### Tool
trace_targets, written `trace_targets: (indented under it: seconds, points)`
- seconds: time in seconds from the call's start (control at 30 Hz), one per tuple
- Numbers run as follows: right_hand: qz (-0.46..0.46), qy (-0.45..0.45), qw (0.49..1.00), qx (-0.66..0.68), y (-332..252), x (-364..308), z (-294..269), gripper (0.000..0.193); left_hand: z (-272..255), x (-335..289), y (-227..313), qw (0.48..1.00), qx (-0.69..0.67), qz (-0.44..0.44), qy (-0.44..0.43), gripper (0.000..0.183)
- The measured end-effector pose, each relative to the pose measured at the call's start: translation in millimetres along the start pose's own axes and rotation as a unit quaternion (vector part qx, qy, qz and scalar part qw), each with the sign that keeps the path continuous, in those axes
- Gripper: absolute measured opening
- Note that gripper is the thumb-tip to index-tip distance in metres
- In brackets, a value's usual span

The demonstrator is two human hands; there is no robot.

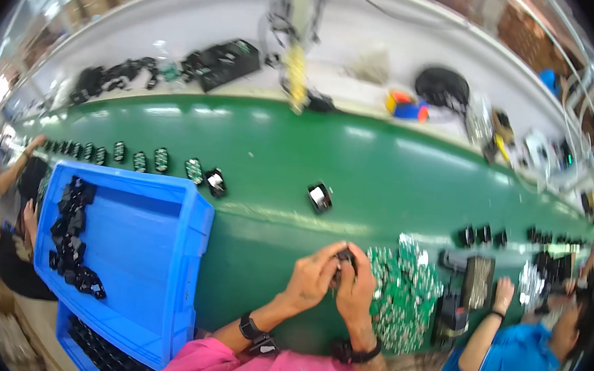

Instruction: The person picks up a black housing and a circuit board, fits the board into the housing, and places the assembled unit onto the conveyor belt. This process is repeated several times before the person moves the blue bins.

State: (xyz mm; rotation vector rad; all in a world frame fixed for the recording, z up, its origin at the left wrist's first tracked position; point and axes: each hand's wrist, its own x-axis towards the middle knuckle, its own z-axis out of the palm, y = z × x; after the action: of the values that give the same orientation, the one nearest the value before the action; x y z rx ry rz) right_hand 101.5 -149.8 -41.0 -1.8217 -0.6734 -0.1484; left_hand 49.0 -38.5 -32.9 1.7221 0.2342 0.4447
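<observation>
My left hand (311, 278) and my right hand (357, 286) meet over the green work surface, close in front of me. Between their fingertips they grip a small black plastic housing (345, 257), mostly covered by the fingers. Just right of my right hand lies a heap of green circuit boards (404, 296). Beyond my hands, a black housing with a white patch inside (320, 197) rests alone. Another black housing (216, 182) sits farther left, at the end of a row of housings with green boards (161, 159).
A blue crate (191, 247) with black parts (71, 228) along its left side stands at my left, above another crate. Right of the boards are a dark block-shaped stack (478, 283) and a person in blue (509, 360). People sit at the far left. A shelf (363, 95) runs behind.
</observation>
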Motion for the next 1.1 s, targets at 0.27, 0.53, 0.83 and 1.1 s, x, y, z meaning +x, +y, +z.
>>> trace_targets:
  seconds: [0.27,0.53,0.83,1.1]
  points:
    - [0.079,-0.02,0.995,-0.049,-1.6,-1.4,5.0,0.036,21.4,2.2,-46.0,0.995,0.007,0.086,0.05,0.036]
    - [0.069,0.006,0.997,-0.037,4.1,20.9,50.7,0.033,-6.1,42.3,-68.3,0.992,-0.047,0.083,0.081,0.031]
    - [0.062,0.024,0.997,0.041,9.6,66.8,146.6,0.035,-79.9,85.4,-80.3,0.974,0.003,0.096,0.206,0.025]
    - [0.138,0.013,0.983,0.124,9.3,64.0,176.7,0.034,-106.4,87.4,-94.8,0.959,0.142,0.169,0.175,0.026]
